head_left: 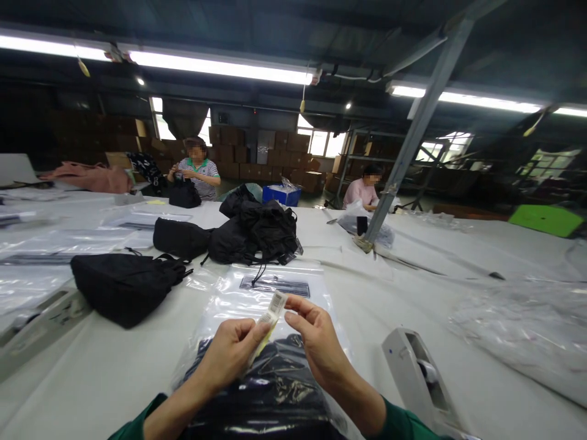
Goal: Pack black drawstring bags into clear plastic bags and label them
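Observation:
A short strip of white barcode stickers [274,307] with yellowish backing is pinched between the thumb and fingers of my left hand [232,349]. At the strip's upper right end, the curled thumb and forefinger of my right hand [317,335] take its edge; the exact contact is small and hard to see. Beneath both hands lies a clear plastic bag [321,293] with dark folded contents [275,391] in its near part. A printed black label panel [275,285] shows on the bag's far part.
Black drawstring bags [257,229] are heaped beyond the plastic bag, with another [126,284] at left. Tape dispensers stand at right [419,373] and left [43,330]. Clear plastic bags [527,330] lie at far right. A metal post [413,140] rises from the table. Two co-workers [199,174] are across it.

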A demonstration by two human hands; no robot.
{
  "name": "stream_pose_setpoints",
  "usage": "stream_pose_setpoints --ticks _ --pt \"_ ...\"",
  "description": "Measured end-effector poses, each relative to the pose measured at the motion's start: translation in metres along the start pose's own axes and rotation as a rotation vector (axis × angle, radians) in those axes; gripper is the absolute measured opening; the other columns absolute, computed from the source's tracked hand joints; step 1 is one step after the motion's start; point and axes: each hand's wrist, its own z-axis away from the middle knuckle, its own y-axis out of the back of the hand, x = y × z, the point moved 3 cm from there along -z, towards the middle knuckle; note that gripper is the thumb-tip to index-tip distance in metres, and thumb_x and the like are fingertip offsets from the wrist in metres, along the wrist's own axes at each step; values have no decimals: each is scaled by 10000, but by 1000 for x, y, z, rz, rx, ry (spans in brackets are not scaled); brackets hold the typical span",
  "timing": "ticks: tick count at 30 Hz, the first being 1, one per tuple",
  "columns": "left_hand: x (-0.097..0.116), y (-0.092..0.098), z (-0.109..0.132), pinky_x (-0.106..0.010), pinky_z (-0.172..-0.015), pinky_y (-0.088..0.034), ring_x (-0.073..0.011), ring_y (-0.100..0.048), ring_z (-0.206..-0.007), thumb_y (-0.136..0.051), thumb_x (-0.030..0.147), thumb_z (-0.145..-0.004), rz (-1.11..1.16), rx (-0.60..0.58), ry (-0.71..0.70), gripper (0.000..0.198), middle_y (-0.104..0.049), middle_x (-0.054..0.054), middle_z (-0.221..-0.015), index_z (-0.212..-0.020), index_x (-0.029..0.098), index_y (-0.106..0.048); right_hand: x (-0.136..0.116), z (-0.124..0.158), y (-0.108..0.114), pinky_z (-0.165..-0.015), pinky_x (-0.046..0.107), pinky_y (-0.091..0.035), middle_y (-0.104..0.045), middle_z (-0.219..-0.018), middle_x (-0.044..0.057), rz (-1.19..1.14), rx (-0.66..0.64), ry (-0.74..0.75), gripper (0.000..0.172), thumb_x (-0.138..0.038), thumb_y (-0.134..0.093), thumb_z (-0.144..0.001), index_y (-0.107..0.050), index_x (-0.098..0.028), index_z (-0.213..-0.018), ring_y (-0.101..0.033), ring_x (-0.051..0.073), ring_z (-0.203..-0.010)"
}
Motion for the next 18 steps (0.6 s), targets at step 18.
stream_pose_setpoints --ticks 18 --pt "-24 104 -1 -158 -362 -298 -74 -411 -386 -760 483 -733 380 597 4 390 -498 72 -486 -905 160 -623 1 -5 -12 -895 323 -406 -716 -930 51 -139 -82 -171 329 -152 -676 -626 -735 -166 -949 -603 204 -920"
